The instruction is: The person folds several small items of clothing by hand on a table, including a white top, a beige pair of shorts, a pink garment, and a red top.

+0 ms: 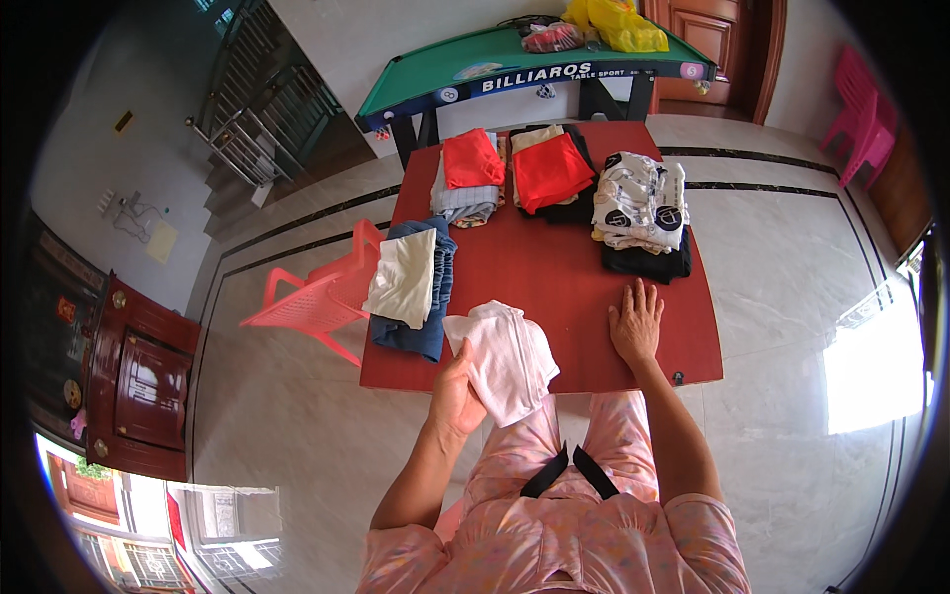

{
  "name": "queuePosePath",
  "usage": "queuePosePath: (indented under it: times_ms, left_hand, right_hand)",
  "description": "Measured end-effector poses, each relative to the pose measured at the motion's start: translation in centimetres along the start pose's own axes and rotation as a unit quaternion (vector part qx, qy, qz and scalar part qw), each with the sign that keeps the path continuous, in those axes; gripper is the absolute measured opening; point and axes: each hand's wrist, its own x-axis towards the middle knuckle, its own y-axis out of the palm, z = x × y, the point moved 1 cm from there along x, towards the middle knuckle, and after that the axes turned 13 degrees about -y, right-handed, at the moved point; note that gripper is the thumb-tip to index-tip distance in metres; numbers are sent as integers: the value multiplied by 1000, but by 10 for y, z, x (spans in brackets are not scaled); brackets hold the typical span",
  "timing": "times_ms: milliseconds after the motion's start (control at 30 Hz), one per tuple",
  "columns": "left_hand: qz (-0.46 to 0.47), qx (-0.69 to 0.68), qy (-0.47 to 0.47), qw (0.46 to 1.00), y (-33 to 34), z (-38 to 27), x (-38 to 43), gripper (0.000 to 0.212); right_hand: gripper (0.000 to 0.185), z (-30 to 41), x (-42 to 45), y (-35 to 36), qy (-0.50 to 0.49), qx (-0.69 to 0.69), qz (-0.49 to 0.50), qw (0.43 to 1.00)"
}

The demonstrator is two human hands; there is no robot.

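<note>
My left hand (pixel 459 393) grips a folded pale pink cloth (pixel 508 360) at its left side, above the near edge of the red wooden table (pixel 542 275). Flat on the tabletop rests my right hand (pixel 638 323), palm down and fingers slightly spread, holding nothing. Just beyond its fingertips lies a stack of a white printed garment (pixel 640 194) over black clothing (pixel 649 263). Left of the pink cloth, a folded cream cloth (pixel 402 278) sits on folded blue denim (pixel 443 271).
Two more stacks at the far side have red cloths (pixel 473 158) (pixel 551 171) on top. Behind the table stands a green billiard table (pixel 453 63) with a yellow plastic bag (pixel 623 26). A pink plastic chair (pixel 319 297) touches the left side.
</note>
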Motion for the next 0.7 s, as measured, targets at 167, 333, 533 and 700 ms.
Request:
queuePosePath:
  times_ms: [167, 333, 533, 700]
  left_hand:
    - [-9, 1, 12, 1000, -11, -2, -1, 49]
    - [-5, -1, 35, 999, -19, -17, -10, 53]
    - [3, 8, 58, 998, -12, -20, -13, 56]
    - [5, 8, 48, 999, -10, -13, -5, 62]
  right_hand:
    - [53, 2, 1, -2, 7, 3, 8, 1000]
    - [52, 1, 0, -3, 7, 3, 7, 1000]
    - [52, 0, 0, -1, 3, 5, -4, 1000]
    - [52, 1, 0, -2, 6, 16, -2, 1000]
